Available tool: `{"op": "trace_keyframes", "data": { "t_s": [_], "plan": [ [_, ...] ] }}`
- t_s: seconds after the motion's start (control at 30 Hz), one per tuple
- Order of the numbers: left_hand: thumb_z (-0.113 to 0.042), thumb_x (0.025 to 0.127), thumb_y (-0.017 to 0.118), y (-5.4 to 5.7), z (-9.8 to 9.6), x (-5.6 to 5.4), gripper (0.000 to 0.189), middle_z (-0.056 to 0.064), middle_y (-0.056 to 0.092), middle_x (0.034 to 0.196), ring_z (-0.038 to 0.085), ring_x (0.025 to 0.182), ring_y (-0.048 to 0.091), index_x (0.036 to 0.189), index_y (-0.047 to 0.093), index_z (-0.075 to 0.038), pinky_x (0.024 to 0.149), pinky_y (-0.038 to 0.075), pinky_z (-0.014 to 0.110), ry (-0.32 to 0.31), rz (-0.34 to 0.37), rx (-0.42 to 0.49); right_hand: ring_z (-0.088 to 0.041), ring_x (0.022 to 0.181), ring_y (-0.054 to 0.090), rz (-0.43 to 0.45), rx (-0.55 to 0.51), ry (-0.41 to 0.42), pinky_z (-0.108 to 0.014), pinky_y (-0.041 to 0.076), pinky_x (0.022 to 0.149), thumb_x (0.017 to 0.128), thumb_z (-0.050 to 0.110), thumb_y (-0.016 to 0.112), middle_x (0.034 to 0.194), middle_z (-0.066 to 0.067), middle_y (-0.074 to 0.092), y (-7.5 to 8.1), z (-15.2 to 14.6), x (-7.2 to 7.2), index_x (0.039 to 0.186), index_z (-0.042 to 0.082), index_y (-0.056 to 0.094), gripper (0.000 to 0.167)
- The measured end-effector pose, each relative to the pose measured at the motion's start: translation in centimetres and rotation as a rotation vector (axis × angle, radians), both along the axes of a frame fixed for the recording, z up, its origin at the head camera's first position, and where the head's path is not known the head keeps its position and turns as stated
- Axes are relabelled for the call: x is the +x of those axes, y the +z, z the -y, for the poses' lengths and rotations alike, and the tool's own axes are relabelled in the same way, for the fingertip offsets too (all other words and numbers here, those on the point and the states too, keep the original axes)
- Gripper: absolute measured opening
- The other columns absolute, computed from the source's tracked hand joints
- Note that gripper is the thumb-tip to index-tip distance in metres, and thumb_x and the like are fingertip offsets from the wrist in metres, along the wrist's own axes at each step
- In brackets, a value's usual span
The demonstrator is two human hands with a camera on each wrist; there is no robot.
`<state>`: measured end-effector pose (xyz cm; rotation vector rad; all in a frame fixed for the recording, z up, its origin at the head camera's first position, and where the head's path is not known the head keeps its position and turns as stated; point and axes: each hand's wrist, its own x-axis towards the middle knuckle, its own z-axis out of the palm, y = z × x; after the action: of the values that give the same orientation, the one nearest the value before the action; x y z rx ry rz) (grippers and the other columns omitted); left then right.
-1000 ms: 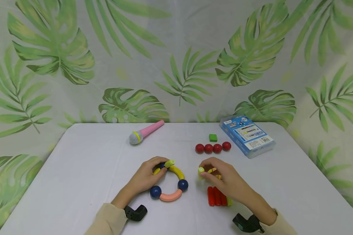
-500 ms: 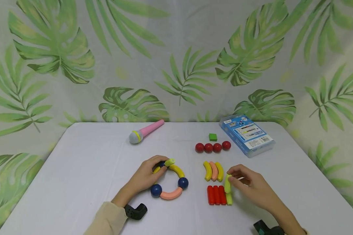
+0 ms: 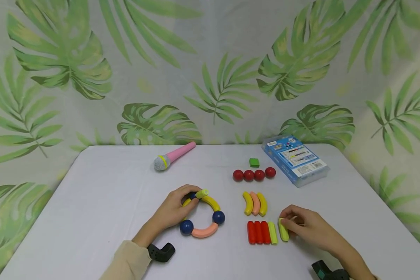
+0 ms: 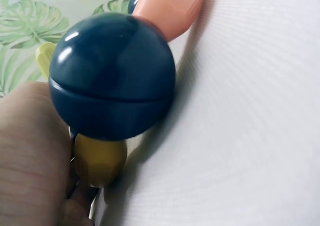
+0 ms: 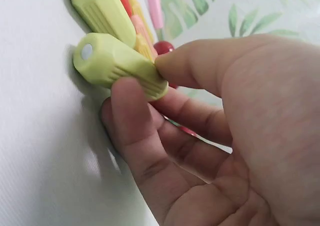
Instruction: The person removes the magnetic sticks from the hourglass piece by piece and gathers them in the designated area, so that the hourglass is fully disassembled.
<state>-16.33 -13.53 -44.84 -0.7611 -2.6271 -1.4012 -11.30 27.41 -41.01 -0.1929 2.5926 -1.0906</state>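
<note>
My left hand (image 3: 176,204) grips the far part of a magnetic ring, at a blue ball (image 3: 193,195) with a light green rod (image 3: 202,193) sticking out of it. Two more blue balls, one at right (image 3: 218,217) and one at left (image 4: 112,78), join yellow curved rods (image 3: 211,202) and a salmon curved rod (image 3: 205,232) into the ring. Between thumb and fingers, my right hand (image 3: 306,225) pinches another light green rod (image 5: 117,65), its near end close over the table. Just left of that lies a matching green rod (image 3: 273,233), beside several red rods (image 3: 258,232).
Yellow and salmon curved rods (image 3: 255,203) lie behind the red rods. Farther back come a row of red balls (image 3: 249,175), a green block (image 3: 254,162) and a blue-labelled clear box (image 3: 296,159). A pink toy microphone (image 3: 175,155) lies at the back, left of centre.
My right hand has moved right and nearer, from over the curved rods, bringing its light green rod down beside the matching one. The curved rods are uncovered. My left hand stays put.
</note>
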Motion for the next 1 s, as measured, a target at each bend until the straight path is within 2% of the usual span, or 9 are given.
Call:
{"op": "trace_keyframes", "data": {
  "t_s": [0.17,0.27,0.5,0.77,1.0],
  "plan": [
    [-0.011,0.101,0.066,0.1,-0.1,-0.1,0.026,-0.002,0.068,0.13,0.017,0.127,0.061,0.126,0.069,-0.015,0.112,0.049,0.039,-0.006,0.006,-0.001,-0.017,0.077,0.064,0.012,0.018,-0.026,-0.024,0.059,0.071,0.098,0.028,0.071,0.097,-0.002,0.068,-0.1,0.3,0.0,0.117,0.008,0.067,0.028],
    [-0.011,0.1,0.067,0.1,-0.1,-0.1,0.026,-0.002,0.068,0.129,0.017,0.127,0.062,0.125,0.069,-0.015,0.112,0.049,0.039,0.001,0.012,0.001,-0.017,0.08,0.066,0.023,0.012,0.003,-0.025,0.06,0.073,0.098,0.028,0.072,0.1,-0.003,0.07,-0.1,0.3,0.1,0.119,0.008,0.067,0.03],
    [-0.01,0.1,0.067,0.1,0.1,0.0,0.025,-0.003,0.068,0.128,0.016,0.126,0.062,0.124,0.069,-0.017,0.111,0.049,0.039,0.005,0.019,0.005,-0.019,0.084,0.067,0.036,-0.035,0.098,-0.025,0.06,0.069,0.097,0.027,0.074,0.106,-0.005,0.07,0.1,0.2,0.3,0.125,0.007,0.066,0.035],
    [-0.011,0.1,0.067,0.0,0.0,0.0,0.026,-0.005,0.068,0.128,0.015,0.127,0.061,0.125,0.069,-0.018,0.112,0.049,0.038,0.01,0.029,-0.006,-0.014,0.085,0.065,0.009,-0.046,0.148,-0.023,0.059,0.072,0.097,0.026,0.073,0.111,-0.005,0.069,-0.1,0.4,0.4,0.126,0.008,0.065,0.035],
    [-0.011,0.1,0.068,-0.1,0.0,0.0,0.026,-0.005,0.068,0.127,0.016,0.126,0.062,0.125,0.069,-0.018,0.111,0.049,0.038,0.012,0.021,0.003,-0.011,0.085,0.064,-0.066,-0.048,0.176,-0.017,0.055,0.083,0.097,0.025,0.073,0.116,-0.003,0.068,-0.3,1.2,0.5,0.125,0.011,0.066,0.032]
  ]
}}
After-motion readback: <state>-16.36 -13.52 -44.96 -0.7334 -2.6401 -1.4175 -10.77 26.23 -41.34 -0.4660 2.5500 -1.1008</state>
